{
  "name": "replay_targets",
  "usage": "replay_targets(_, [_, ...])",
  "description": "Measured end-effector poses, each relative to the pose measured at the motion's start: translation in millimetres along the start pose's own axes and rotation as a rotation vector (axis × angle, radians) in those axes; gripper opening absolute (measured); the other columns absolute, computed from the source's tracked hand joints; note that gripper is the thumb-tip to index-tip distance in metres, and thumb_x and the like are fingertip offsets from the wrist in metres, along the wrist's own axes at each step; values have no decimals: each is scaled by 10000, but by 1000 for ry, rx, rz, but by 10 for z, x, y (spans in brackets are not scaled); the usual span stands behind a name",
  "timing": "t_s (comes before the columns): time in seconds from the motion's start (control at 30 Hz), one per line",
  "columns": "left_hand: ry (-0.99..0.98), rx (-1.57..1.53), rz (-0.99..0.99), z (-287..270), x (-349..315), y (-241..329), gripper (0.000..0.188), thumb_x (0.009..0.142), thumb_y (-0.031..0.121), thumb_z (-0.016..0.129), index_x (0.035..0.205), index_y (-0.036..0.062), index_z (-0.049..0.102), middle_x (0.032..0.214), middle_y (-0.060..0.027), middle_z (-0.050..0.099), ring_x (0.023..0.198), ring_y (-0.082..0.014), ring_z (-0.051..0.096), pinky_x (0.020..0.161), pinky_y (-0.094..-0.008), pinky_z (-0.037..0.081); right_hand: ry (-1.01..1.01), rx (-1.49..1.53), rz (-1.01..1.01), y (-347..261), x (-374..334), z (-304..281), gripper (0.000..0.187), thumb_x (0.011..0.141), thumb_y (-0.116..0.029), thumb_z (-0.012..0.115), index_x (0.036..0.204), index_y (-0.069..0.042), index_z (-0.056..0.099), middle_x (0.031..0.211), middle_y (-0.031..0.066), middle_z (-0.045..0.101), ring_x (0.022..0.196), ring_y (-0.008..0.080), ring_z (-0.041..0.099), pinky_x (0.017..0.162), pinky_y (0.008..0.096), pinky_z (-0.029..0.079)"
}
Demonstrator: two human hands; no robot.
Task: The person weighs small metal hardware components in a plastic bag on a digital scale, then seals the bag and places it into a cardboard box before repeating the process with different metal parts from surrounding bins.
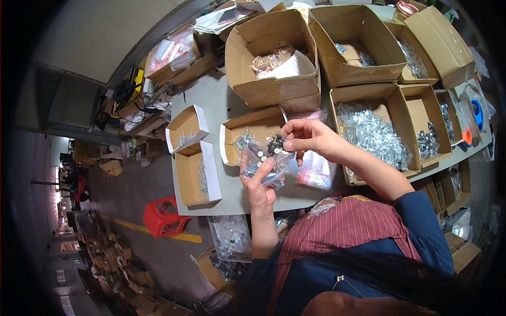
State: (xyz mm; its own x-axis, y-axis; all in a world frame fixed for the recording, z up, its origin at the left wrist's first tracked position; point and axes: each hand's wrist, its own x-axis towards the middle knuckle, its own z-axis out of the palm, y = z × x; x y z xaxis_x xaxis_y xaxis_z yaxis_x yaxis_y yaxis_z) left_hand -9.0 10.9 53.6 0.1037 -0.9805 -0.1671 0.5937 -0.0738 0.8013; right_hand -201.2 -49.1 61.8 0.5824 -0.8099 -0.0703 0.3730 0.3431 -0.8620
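Observation:
My left hand is closed around a clear plastic bag, its thumb pressed across the front. Inside the bag show dark parts, pale round discs and shiny metal pieces. At the bag's upper right edge, my right hand has thumb and forefinger pinched together beside some small black parts. What sits between those fingertips is hidden. Just behind the hands lies a shallow cardboard tray with small metal pieces in clear bags. Flat clear bags with pink print lie on the table right of the left hand.
Two small trays with thin metal parts stand at the table's left edge. Tall cardboard boxes line the back. On the right, a box holds many bagged metal pieces. A red stool stands on the floor at left.

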Motion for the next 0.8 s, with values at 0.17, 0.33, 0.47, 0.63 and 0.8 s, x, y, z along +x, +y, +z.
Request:
replay_targets(0.17, [12, 1, 30, -41, -82, 11, 529, 811, -19, 684, 1292, 9, 465, 951, -117, 631, 689, -211, 664, 461, -322, 565, -14, -18, -11, 94, -1, 47, 246, 941, -157, 650, 1099, 18, 580, 843, 44, 663, 651, 113, 634, 593, 247, 528])
replay_targets(0.33, [33, -14, 32, -68, -120, 16, 434, 821, -6, 671, 1221, 15, 505, 920, -103, 625, 655, -196, 646, 453, -315, 553, -73, 10, -16, 122, 14, 83, 216, 953, -164, 643, 1070, 5, 574, 865, 23, 633, 744, 96, 622, 626, 260, 545])
replay_targets(0.47, [39, -20, 36, -44, -130, 30, 414, 827, 7, 664, 1211, 14, 509, 895, -95, 618, 618, -190, 630, 444, -312, 538, -74, 16, -8, 159, 25, 96, 207, 957, -166, 635, 1060, 1, 569, 870, 24, 628, 740, 98, 620, 636, 258, 541])
replay_targets(0.63, [50, -29, 34, -33, -123, 35, 416, 826, 11, 666, 1210, 12, 509, 883, -94, 615, 599, -186, 623, 443, -309, 536, -69, 6, -14, 138, 25, 94, 228, 957, -188, 637, 1071, 0, 575, 840, 12, 616, 722, 96, 614, 647, 260, 534])
replay_targets(0.8, [32, -41, 4, -110, -83, 18, 422, 823, 11, 664, 1215, 16, 509, 893, -94, 617, 609, -192, 630, 444, -304, 540, -52, 11, -9, 38, 24, 96, 215, 959, -231, 646, 998, -23, 608, 766, 20, 631, 635, 100, 626, 589, 241, 506])
